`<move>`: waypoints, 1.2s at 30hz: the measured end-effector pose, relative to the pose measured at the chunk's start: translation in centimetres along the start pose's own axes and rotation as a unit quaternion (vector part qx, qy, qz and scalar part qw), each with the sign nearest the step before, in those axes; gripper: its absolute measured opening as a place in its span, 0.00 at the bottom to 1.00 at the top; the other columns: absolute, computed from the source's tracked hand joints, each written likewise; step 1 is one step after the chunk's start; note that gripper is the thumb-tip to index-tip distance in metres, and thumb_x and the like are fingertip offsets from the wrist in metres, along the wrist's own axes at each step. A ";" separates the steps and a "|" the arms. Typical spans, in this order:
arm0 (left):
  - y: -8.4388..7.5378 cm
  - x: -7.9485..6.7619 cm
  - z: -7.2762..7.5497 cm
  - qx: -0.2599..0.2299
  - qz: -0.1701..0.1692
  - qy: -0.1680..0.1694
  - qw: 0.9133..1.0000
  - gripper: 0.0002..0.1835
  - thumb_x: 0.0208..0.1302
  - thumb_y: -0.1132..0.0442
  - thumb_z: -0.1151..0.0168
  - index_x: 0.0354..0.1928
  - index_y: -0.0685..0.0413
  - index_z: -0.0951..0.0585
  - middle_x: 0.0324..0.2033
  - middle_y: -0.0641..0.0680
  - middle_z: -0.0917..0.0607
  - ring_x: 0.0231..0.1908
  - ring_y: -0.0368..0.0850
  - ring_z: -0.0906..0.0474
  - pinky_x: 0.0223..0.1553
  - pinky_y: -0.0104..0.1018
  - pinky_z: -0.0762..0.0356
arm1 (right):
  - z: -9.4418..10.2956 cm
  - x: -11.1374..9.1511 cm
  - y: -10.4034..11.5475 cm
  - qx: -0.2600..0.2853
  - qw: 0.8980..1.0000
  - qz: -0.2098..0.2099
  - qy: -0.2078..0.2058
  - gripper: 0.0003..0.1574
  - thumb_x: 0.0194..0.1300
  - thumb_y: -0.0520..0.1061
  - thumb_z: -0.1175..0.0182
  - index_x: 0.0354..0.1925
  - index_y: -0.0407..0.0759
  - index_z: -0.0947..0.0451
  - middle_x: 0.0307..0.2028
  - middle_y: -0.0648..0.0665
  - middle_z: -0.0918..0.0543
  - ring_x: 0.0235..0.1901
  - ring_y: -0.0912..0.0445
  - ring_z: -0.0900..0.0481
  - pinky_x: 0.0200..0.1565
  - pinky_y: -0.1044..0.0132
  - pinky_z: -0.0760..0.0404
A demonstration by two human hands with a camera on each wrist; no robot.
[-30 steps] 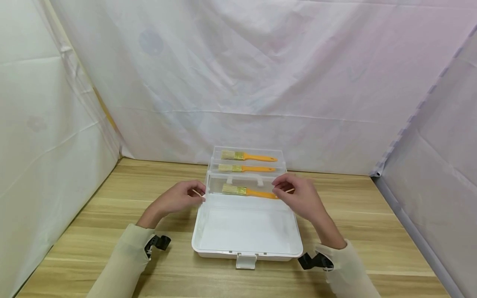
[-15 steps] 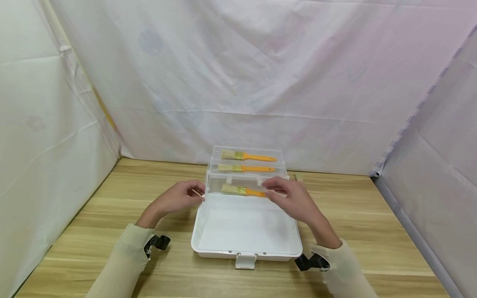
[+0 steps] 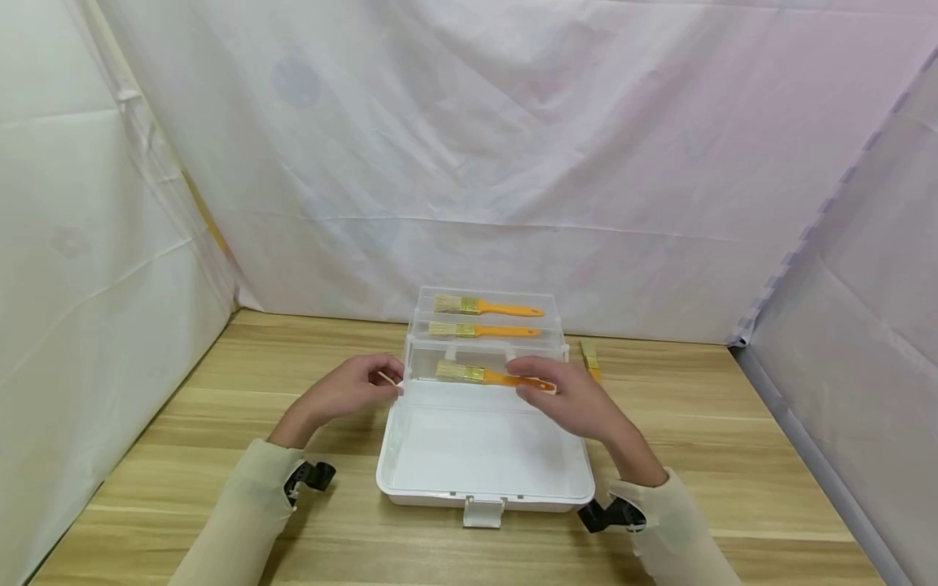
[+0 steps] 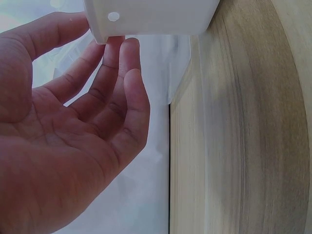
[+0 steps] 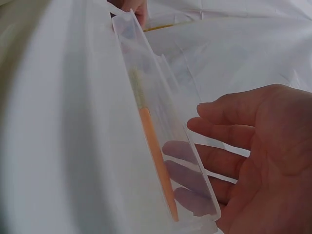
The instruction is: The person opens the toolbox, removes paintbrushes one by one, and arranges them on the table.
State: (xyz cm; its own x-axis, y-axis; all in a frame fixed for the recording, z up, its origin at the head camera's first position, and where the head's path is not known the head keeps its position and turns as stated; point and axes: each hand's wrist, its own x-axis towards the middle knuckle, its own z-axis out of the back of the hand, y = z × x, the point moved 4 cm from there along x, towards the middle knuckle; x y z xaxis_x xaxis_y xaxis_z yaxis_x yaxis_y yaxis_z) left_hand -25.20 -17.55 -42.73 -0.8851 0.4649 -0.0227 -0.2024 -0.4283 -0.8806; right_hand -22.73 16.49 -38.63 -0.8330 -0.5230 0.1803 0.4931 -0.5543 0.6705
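Observation:
A white plastic storage box [image 3: 484, 456] stands with its translucent stepped trays [image 3: 554, 303] raised at the back. Three yellow-handled paintbrushes lie in them: a back brush [image 3: 506, 309], a middle brush [image 3: 501, 331] and a front brush [image 3: 498, 378]. My left hand [image 3: 352, 389] holds the box's left edge, thumb and fingertips on either side of its white corner [image 4: 151, 17]. Over the right end of the front tray, my right hand [image 3: 575, 399] has its fingers loosely bent and holds nothing; some show through the clear wall [image 5: 168, 112] in the right wrist view.
Another paintbrush [image 3: 589, 358] lies on the wooden table [image 3: 733, 439] right of the trays, partly hidden by my right hand. A latch [image 3: 483, 513] hangs at the box's front. White cloth [image 3: 476, 163] walls the back and sides.
My right hand has moved left over the front tray, its fingers spreading a little. The brush on the table beside the trays has come into sight. My left hand has stayed put.

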 end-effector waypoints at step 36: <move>-0.2 0.0 0.0 -0.007 -0.007 -0.001 1.000 0.11 0.73 0.66 0.31 0.53 0.63 0.16 0.46 0.55 0.13 0.50 0.52 0.16 0.52 0.48 0.17 | -0.6 0.0 0.5 -0.015 0.998 0.032 0.045 0.13 0.77 0.39 0.32 0.57 0.43 0.12 0.51 0.50 0.10 0.48 0.56 0.12 0.52 0.52 0.13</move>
State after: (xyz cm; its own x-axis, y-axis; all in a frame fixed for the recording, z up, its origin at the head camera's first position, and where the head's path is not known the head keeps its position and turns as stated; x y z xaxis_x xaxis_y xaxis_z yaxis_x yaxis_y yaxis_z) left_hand -25.17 -17.52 -42.57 -0.8826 0.4700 -0.0092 -0.2093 -0.4103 -0.8876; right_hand -22.31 15.77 -38.73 -0.7749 -0.6127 0.1558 0.5526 -0.5367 0.6376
